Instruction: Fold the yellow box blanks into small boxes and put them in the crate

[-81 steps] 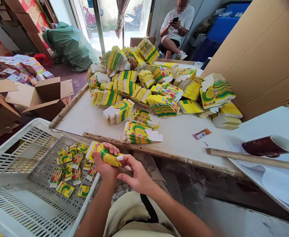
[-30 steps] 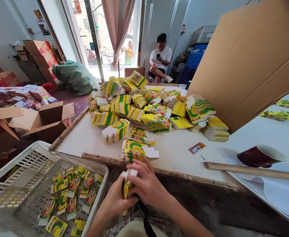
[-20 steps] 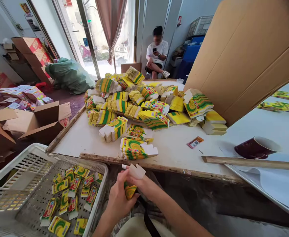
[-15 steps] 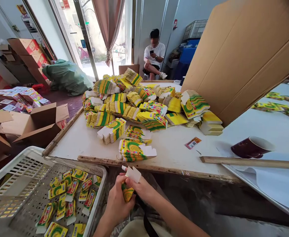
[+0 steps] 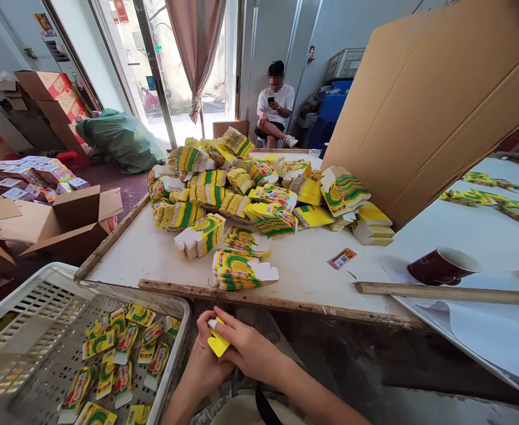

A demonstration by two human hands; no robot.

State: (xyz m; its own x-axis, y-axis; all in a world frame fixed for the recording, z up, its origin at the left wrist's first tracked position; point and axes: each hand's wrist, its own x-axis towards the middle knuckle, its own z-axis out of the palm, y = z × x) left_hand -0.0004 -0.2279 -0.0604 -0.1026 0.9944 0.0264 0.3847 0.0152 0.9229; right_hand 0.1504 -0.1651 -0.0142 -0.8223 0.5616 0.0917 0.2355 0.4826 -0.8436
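A small yellow carton [image 5: 219, 341] is held between both hands, in front of the table edge. My left hand [image 5: 203, 360] is closed around its left side, and the fingers of my right hand [image 5: 245, 345] press on it from the right. Most of the carton is hidden by the fingers; a yellow flap shows. Just beyond the hands, a stack of flat yellow-green cartons [image 5: 237, 270] with white flaps lies near the table's front edge. To the left, a white plastic crate [image 5: 177, 302] holds several closed yellow cartons [image 5: 107, 373].
A large heap of flat cartons [image 5: 215, 195] covers the table's middle. A big cardboard sheet [image 5: 401, 106] leans at the right, near a dark mug [image 5: 440, 265] and wooden strip [image 5: 445, 293]. Open boxes [image 5: 75, 218] stand left. A person [image 5: 276, 106] sits behind the table holding a phone.
The carton has been turned in my hands: the white flaps that stood up are out of sight and a yellow flap shows. My right hand has shifted slightly left and down.
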